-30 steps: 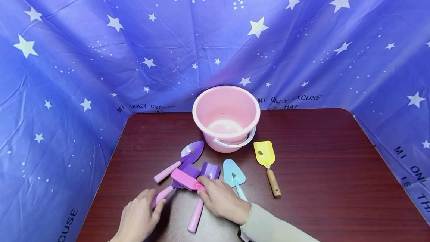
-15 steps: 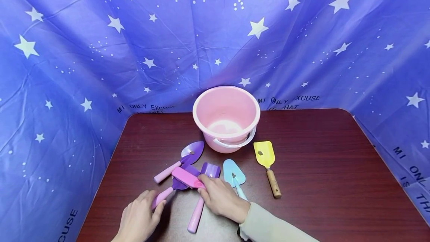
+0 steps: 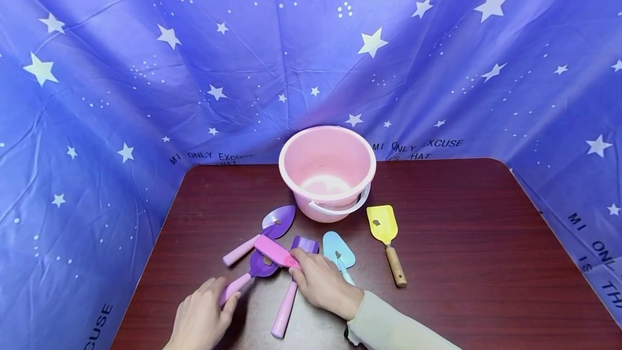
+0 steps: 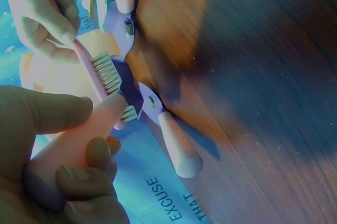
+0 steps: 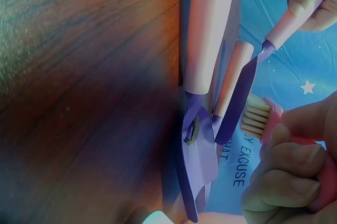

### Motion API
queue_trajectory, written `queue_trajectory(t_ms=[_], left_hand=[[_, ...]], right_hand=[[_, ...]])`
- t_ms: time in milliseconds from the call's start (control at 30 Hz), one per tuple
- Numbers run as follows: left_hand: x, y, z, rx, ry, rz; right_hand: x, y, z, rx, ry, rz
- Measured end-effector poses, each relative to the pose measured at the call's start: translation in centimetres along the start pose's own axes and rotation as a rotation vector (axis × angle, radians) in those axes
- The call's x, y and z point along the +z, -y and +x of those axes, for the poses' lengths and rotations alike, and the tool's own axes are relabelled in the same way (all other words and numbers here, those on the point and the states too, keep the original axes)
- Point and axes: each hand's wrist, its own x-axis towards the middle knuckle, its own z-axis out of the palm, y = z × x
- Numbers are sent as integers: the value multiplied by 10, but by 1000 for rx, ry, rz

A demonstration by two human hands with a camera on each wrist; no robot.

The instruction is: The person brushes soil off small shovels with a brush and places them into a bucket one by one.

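My left hand [image 3: 201, 312] grips the pink handle [image 4: 79, 137] of a small purple shovel [image 3: 259, 268]. Its blade is raised a little off the table in the wrist views, partly hidden by the brush in the head view. In my right hand [image 3: 324, 284] is a pink brush [image 3: 273, 251], bristles [image 5: 257, 118] turned to that blade and seemingly touching it. A brownish spot shows on the blade by the brush. Just beyond lies a purple pointed trowel [image 3: 282, 220]. Another purple shovel [image 3: 305, 244], square-ended with a pink handle, lies partly under my right hand.
A pink bucket [image 3: 325, 153] with a white handle stands at the back middle. Right of my right hand lie a light blue trowel [image 3: 334, 244] and a yellow shovel [image 3: 384, 224] with a wooden handle. Starry blue cloth [image 3: 311, 58] surrounds the dark red table [image 3: 461, 242].
The brush has shifted slightly away and to the right along the held shovel's blade, uncovering more of the part near its handle. My left hand has stayed nearly still.
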Motion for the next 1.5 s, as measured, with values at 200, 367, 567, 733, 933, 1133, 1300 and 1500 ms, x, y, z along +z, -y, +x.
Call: queue_trajectory(t_ms=[200, 367, 567, 733, 933, 1133, 1300, 1500], left_hand=[[0, 0, 0, 12, -15, -2], [0, 1, 0, 15, -18, 2], [-2, 1, 1, 7, -12, 1], [-3, 1, 1, 2, -5, 3], [-3, 1, 1, 12, -4, 14], [-3, 1, 0, 16, -10, 24], [-4, 1, -1, 16, -17, 34], [-5, 1, -2, 11, -12, 40]], right_hand=[[-1, 6, -4, 2, -2, 26], [-2, 16, -12, -54, 25, 45], [-3, 20, -15, -74, 43, -28], [-3, 17, -13, -16, 65, -27], [-2, 16, -12, -3, 63, -23], [-2, 15, -12, 4, 59, -22], [-2, 13, -11, 6, 44, -39], [0, 8, -11, 0, 14, -56]])
